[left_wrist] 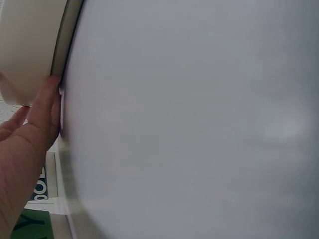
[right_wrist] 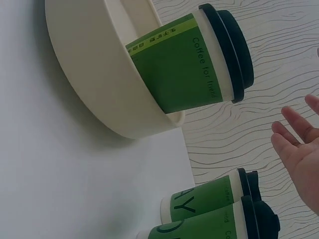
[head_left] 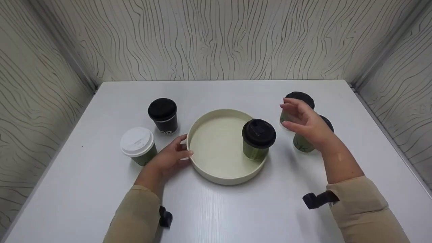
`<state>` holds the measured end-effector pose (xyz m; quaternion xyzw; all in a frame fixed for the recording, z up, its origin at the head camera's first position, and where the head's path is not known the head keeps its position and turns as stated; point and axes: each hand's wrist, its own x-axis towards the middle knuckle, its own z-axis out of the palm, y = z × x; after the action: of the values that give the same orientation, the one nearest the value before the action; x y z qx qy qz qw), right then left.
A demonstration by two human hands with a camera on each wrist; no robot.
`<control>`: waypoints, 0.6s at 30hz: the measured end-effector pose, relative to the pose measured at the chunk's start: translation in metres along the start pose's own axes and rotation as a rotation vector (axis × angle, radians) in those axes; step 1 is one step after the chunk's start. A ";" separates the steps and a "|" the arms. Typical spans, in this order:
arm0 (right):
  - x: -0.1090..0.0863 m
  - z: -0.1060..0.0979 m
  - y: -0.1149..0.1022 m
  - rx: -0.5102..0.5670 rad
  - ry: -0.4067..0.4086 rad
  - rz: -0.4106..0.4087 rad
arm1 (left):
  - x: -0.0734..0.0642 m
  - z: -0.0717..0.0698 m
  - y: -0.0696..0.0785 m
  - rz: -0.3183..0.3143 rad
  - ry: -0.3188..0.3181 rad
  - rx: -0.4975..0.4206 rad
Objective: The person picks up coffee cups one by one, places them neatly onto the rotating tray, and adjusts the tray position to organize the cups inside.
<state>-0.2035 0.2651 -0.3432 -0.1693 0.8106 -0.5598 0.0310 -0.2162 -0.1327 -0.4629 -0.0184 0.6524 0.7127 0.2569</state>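
My left hand (head_left: 170, 156) grips the left rim of a round cream tray (head_left: 216, 145), thumb at the rim and fingers against the outer wall. In the left wrist view, fingers (left_wrist: 44, 107) meet the tray's side. A green paper coffee cup with a black lid (head_left: 255, 152) stands upright inside the tray at its right. My right hand (head_left: 308, 126) is raised with nothing in it, fingers spread and slightly bent. It overlaps two more black-lidded green cups, a back one (head_left: 298, 97) and a front one (head_left: 302, 143), partly hiding both.
Left of the tray stand a black cup with a black lid (head_left: 163, 116) and a green cup with a white lid (head_left: 137, 143), the latter close beside my left wrist. All rest on a white table (head_left: 216, 212), enclosed by wood-grain patterned panels (head_left: 216, 40) behind and at both sides.
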 end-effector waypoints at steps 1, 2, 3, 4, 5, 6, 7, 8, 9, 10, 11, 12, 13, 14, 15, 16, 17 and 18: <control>0.000 -0.001 -0.001 0.001 0.000 -0.012 | 0.000 0.000 0.000 0.001 0.002 0.001; 0.000 -0.003 -0.002 -0.001 0.001 -0.023 | 0.001 0.000 0.000 -0.003 0.006 0.001; -0.001 -0.004 -0.003 -0.001 0.004 -0.033 | 0.001 0.000 0.000 -0.006 0.012 0.006; -0.001 -0.006 -0.004 -0.006 0.008 -0.041 | 0.001 0.000 0.001 -0.009 0.015 0.008; -0.002 -0.007 -0.005 -0.012 0.011 -0.049 | 0.001 0.000 0.001 -0.010 0.017 0.010; -0.002 -0.009 -0.006 -0.013 0.012 -0.057 | 0.002 0.000 0.001 -0.011 0.020 0.013; -0.003 -0.011 -0.006 -0.015 0.014 -0.063 | 0.002 0.000 0.001 -0.011 0.023 0.015; -0.003 -0.012 -0.007 -0.010 0.016 -0.070 | 0.002 0.000 0.001 -0.010 0.028 0.017; -0.004 -0.014 -0.008 -0.009 0.019 -0.076 | 0.002 0.000 0.001 -0.009 0.030 0.021; -0.004 -0.015 -0.008 -0.009 0.022 -0.081 | 0.002 0.000 0.001 -0.006 0.030 0.019; -0.005 -0.017 -0.008 -0.008 0.025 -0.087 | 0.002 0.001 0.001 -0.004 0.031 0.020; -0.005 -0.019 -0.009 -0.002 0.030 -0.093 | 0.002 0.001 0.001 -0.002 0.033 0.021; -0.006 -0.020 -0.009 0.001 0.035 -0.096 | 0.002 0.001 0.001 0.000 0.033 0.020; -0.006 -0.022 -0.010 0.007 0.041 -0.099 | 0.002 0.001 0.001 0.003 0.030 0.020; -0.007 -0.023 -0.010 0.010 0.047 -0.098 | 0.002 0.000 0.001 0.007 0.027 0.022; -0.007 -0.025 -0.010 0.010 0.053 -0.098 | 0.002 0.000 0.001 0.010 0.027 0.020; -0.007 -0.027 -0.009 0.012 0.059 -0.097 | 0.002 0.000 0.002 0.014 0.026 0.021; -0.008 -0.028 -0.009 0.012 0.066 -0.095 | 0.002 0.000 0.002 0.016 0.028 0.025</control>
<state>-0.2007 0.2899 -0.3254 -0.1889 0.7988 -0.5708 -0.0213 -0.2186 -0.1322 -0.4618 -0.0197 0.6650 0.7062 0.2424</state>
